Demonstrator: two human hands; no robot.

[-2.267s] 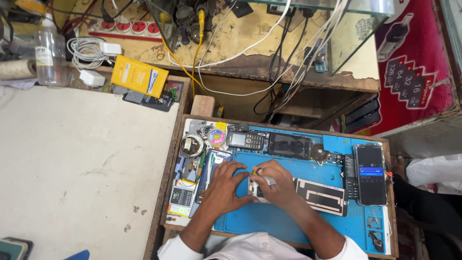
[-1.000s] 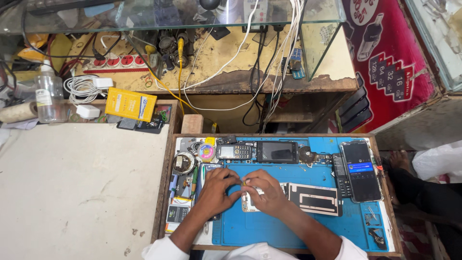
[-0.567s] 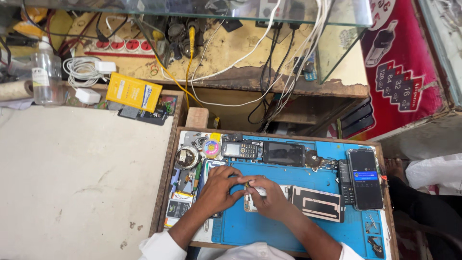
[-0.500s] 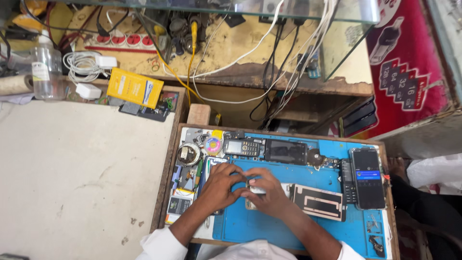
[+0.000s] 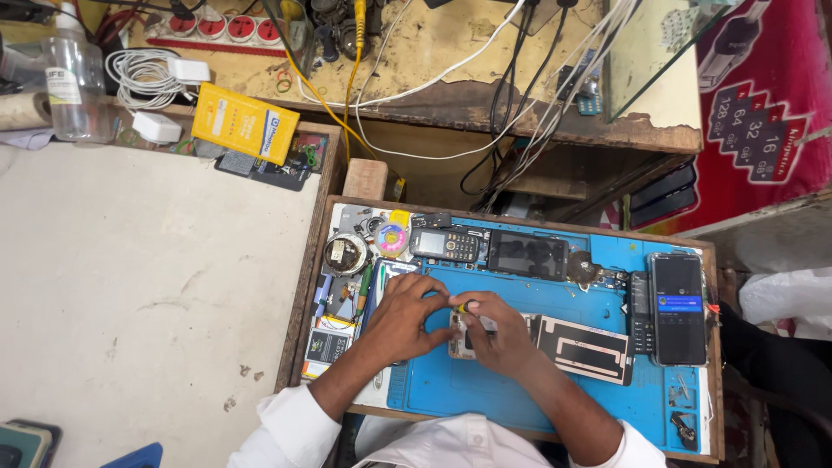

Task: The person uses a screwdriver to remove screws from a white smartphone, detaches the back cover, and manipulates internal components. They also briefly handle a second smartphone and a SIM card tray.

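View: I look straight down at my two hands over a blue work mat (image 5: 520, 390) set in a wooden tray (image 5: 303, 286).
Left hand: my left hand (image 5: 400, 319) lies on the mat, its fingers curled and pressed together against the left edge of a small opened phone (image 5: 468, 340), steadying it.
Right hand: my right hand (image 5: 496, 334) covers most of the phone, thumb and forefinger pinching a thin tool with a yellow-and-black tip (image 5: 465, 306). I cannot tell just where the tip touches.
Thing in hand: the opened phone lies flat near the middle of the mat, between both hands and mostly hidden under them.
Beside it: a dark flat panel with pale outlines (image 5: 582, 348) lies just to the right, touching or nearly touching the phone.
Along the back of the mat: a small keypad phone (image 5: 444, 244), a dark slab-shaped phone (image 5: 527, 256) and a round tape roll (image 5: 346, 255).
Far right: a smartphone with a lit screen (image 5: 678, 308) stands apart from my hands.
Step in hand: I judge this to be fine work on the phone's inner parts, the left hand bracing while the right works the tool.
Next move calls for: I judge it needs a steady brace, light pressure and a small, exact motion of the tool tip, since the parts are tiny and crowded.
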